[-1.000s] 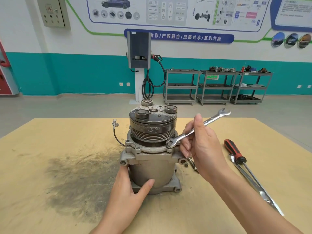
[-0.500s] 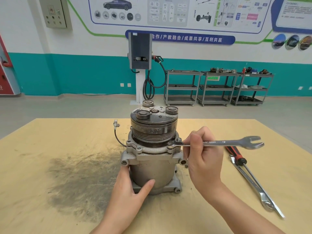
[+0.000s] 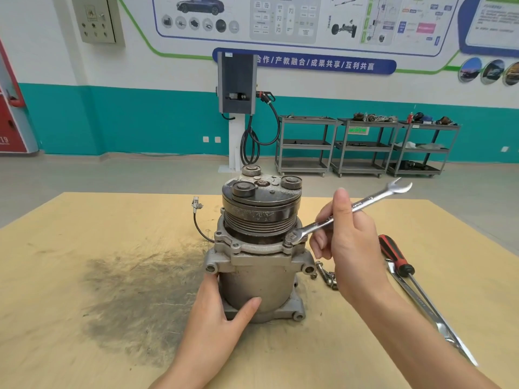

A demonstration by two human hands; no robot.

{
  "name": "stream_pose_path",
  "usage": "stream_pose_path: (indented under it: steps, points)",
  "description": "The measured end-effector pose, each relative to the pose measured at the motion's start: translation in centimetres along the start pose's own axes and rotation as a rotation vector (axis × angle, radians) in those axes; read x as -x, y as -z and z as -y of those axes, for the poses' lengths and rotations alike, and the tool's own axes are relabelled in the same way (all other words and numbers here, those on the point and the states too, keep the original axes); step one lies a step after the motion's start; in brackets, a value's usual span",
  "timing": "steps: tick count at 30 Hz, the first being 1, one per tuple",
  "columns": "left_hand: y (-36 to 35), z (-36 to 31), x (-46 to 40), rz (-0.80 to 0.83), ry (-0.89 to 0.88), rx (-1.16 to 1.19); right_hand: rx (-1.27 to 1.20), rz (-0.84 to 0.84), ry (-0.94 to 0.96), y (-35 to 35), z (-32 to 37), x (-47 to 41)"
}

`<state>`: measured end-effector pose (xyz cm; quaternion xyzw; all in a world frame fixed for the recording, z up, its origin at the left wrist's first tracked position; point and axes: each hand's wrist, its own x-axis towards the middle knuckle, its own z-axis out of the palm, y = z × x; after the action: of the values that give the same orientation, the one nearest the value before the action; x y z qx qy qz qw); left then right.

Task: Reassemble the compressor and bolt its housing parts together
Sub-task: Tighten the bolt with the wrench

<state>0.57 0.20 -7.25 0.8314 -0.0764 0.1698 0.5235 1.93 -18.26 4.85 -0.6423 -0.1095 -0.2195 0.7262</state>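
**Readable text**

Blue wall banner [image 3: 304, 63], white characters: 合作/产教融合/成果共享/互利共赢. Red cabinet [image 3: 11, 130] at left edge: "19", partly cut off. Wall posters [image 3: 285, 18], green cart label [image 3: 358, 130] and wrench [image 3: 348, 210] stamping: too small to read.

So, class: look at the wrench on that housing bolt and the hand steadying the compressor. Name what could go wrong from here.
1. The wrench meets the bolt at a tilt; it may slip off and round the head.
2. The right hand sits close to the pulley; a slip could bang knuckles on it.
3. Only the left hand steadies the upright compressor; a hard pull might tip it.
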Motion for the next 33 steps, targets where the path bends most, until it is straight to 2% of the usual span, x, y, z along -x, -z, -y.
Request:
stream_pose_path:
  steps: [3, 5, 9, 13, 15, 17, 21, 25, 33]
  points:
    - [0.0, 0.1, 0.0, -0.003, -0.008, 0.003, -0.069, 0.045, -0.089, 0.2, -0.5, -0.5]
    - [0.0, 0.1, 0.1, -0.004, -0.007, 0.005, -0.059, 0.032, -0.039, 0.1, -0.9, -0.1]
    - [0.0, 0.1, 0.1, -0.007, -0.010, -0.002, 0.065, -0.041, 0.271, -0.7, -1.5, 1.1]
    - [-0.1, 0.1, 0.0, -0.019, -0.013, -0.002, 0.470, -0.008, 0.684, -1.2, -1.1, 2.2]
    - [-0.1, 0.2, 0.0, -0.020, -0.016, -0.009, 0.630, 0.037, 0.805, -1.4, -1.1, 2.8]
    - [-0.1, 0.4, -0.1, -0.019, -0.015, -0.013, 0.581, 0.013, 0.713, -1.7, -0.7, 2.9]
    - [-0.1, 0.4, -0.1, -0.006, 0.004, -0.006, 0.180, -0.037, 0.385, -1.1, 0.6, 1.7]
    - [-0.1, 0.3, 0.0, -0.003, 0.012, 0.001, 0.056, 0.008, 0.102, -0.1, 0.9, 0.3]
    - [0.0, 0.0, 0.1, 0.005, 0.001, -0.003, -0.151, 0.119, -0.159, 0.4, -0.3, -1.3]
